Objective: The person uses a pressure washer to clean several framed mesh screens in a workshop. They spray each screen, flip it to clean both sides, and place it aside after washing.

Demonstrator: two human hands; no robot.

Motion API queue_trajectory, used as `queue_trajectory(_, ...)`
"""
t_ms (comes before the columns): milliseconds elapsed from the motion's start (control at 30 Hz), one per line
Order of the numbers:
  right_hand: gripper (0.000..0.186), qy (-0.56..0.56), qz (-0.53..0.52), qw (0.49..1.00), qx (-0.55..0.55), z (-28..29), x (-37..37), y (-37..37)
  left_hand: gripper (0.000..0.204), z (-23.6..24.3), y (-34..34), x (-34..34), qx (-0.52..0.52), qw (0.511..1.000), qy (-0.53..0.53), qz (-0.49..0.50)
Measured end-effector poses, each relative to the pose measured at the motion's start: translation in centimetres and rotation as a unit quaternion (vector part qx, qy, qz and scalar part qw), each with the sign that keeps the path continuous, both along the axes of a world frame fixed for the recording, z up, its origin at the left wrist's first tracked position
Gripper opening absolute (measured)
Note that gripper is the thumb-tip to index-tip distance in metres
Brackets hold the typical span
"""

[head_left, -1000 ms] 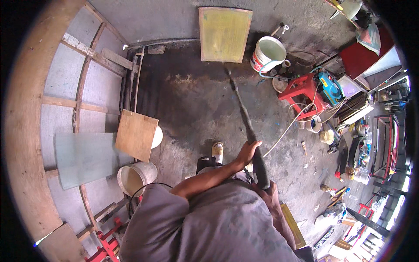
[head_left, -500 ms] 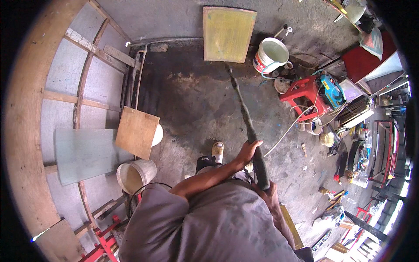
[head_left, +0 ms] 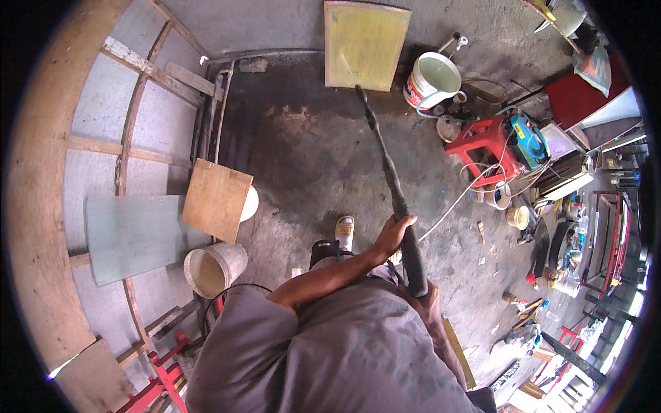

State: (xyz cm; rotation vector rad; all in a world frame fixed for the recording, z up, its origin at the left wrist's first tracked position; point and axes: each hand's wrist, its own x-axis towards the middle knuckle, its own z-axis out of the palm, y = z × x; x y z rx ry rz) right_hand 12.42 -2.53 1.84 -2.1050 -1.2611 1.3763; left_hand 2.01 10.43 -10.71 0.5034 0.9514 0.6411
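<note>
A long dark pressure washer wand (head_left: 391,168) points away from my body toward the wall. My left hand (head_left: 394,234) is wrapped round its thicker part, arm reaching across in front of me. Lower down, my right hand (head_left: 428,297) grips the rear end, its fingers partly hidden behind the wand. At the far end, the tip overlaps the lower edge of a yellow-green framed screen (head_left: 366,45) that leans upright against the grey wall. Whether tip and screen touch, I cannot tell.
Right of the screen stands a white bucket (head_left: 434,76) under a tap. A red stool (head_left: 485,148) carries a blue machine (head_left: 529,141) with a pale hose (head_left: 458,206) trailing over the floor. At left are a wooden board (head_left: 217,199), a glass sheet (head_left: 138,237) and another bucket (head_left: 217,270).
The wand's tip has risen a little, from just below the screen to over its lower edge. Both hands keep their grip. The whole view has shifted slightly.
</note>
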Motion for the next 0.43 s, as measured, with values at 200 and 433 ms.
queue_trajectory(200, 0.042, -0.001, -0.003, 1.0, -0.003, 1.0, -0.4, 0.5, 0.033, 1.6, 0.3, 0.3, -0.004, 0.999, -0.027, 0.024)
queue_trajectory(433, 0.044, -0.015, 0.019, 0.999, -0.021, 0.0, 0.5, -0.1, 0.033, 0.3, 0.0, 0.2, 0.034, 0.999, -0.009, 0.007)
